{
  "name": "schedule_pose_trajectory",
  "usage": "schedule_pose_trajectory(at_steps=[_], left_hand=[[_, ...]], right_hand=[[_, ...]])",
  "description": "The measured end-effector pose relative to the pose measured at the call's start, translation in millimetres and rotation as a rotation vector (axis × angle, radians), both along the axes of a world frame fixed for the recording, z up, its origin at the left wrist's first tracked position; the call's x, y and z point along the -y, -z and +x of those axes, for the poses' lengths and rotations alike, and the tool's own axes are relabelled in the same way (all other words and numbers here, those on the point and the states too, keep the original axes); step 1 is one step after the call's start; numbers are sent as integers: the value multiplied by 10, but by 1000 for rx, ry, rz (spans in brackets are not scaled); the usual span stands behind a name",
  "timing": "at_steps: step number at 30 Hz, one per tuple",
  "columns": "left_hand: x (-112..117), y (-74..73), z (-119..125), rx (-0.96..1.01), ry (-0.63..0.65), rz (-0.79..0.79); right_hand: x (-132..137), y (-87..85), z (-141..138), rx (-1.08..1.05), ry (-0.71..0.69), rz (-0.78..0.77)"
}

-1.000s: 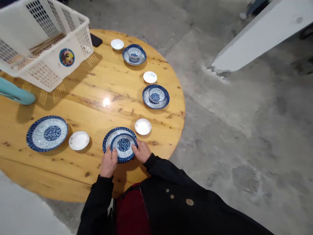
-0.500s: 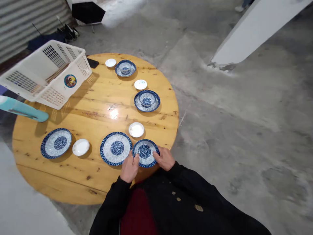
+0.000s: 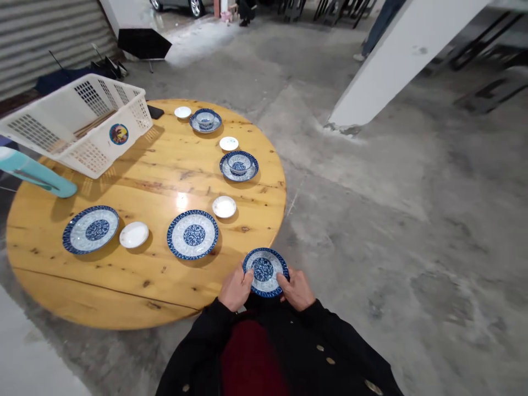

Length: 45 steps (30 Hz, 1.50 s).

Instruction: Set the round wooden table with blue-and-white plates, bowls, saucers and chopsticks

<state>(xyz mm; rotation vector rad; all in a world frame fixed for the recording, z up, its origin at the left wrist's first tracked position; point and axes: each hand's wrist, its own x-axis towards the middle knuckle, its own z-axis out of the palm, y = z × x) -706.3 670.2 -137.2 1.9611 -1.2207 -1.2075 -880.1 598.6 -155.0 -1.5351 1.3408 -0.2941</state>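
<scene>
Both my hands grip a blue-and-white patterned plate by its opposite rims, thumbs on top. My left hand is closed on its left side and my right hand on its right. The plate is in front of my body, just off the edge of the round wooden table. To its left on the table lies a larger matching plate, with a small white dish beside it. The fingers under the held plate are mostly hidden.
Farther along the table are two plates with bowls on them, small white dishes, another plate, a turquoise bottle, a white plastic basket and a black phone. A white pillar stands on the concrete floor.
The held plate and both hands have moved right, from beside the larger plate to beyond the table's edge. My view has tilted up, showing more of the background.
</scene>
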Motion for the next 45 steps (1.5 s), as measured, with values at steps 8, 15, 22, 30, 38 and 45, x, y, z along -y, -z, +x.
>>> schedule_pose_trajectory(at_steps=[8, 15, 22, 30, 38, 45], left_hand=[[102, -70, -223, 47, 56, 8], [755, -57, -678, 116, 108, 22], [1734, 1, -1524, 75, 110, 125], [2440, -122, -2055, 25, -29, 166], [2795, -280, -1603, 281, -142, 159], [3117, -321, -876, 299, -371, 54]], right_hand=[[19, 61, -257, 44, 74, 11], [591, 46, -715, 53, 112, 17], [1612, -27, -1561, -29, 66, -5], [2589, -56, -2054, -48, -100, 14], [3124, -140, -1387, 8, -195, 43], [3677, -248, -432, 15, -320, -49]])
